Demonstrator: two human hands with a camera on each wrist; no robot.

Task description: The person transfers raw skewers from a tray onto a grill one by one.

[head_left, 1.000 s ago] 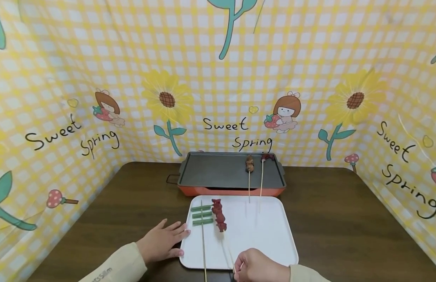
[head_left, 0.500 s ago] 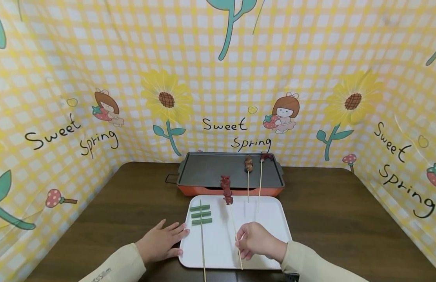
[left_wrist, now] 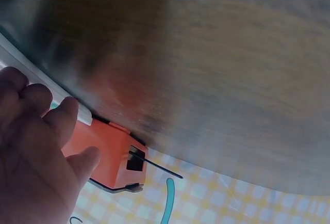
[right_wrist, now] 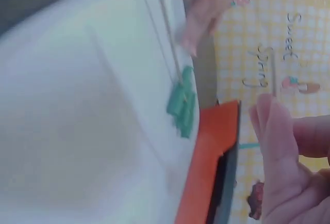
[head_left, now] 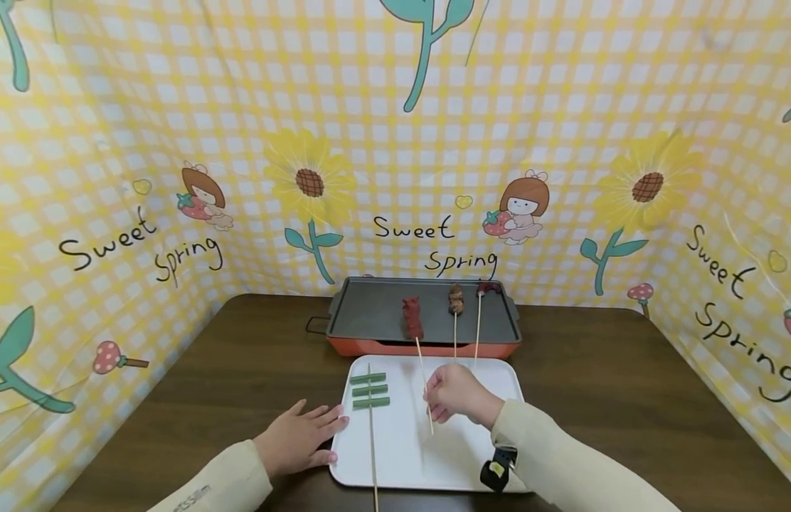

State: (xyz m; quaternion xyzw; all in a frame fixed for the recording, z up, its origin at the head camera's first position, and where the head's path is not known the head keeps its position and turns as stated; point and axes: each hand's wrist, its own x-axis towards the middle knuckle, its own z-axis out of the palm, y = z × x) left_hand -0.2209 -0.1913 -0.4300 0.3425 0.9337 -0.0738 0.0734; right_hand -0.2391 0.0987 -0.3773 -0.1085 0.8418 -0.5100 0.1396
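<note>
My right hand [head_left: 458, 393] pinches the thin stick of a red meat skewer [head_left: 412, 318] above the white tray [head_left: 459, 469]. In the head view the skewer's meat end appears over the left-middle of the griddle [head_left: 370, 306]; whether it touches the plate I cannot tell. The right wrist view shows the thumb and fingers on the stick [right_wrist: 274, 74]. My left hand [head_left: 299, 437] lies with fingers spread at the tray's left edge. Near it on the tray rests a green vegetable skewer [head_left: 370, 391], its stick pointing toward me.
A browned meat skewer [head_left: 456, 301] and a dark red skewer [head_left: 488, 289] lie on the griddle's right side, sticks hanging over the front. A wire handle [head_left: 316, 326] juts from the griddle's left. Patterned cloth [head_left: 395, 142] surrounds the brown table [head_left: 594, 384].
My right hand has lifted the red meat skewer off the tray and carried it forward, so its meat end is now over the griddle. The left hand has stayed in place.
</note>
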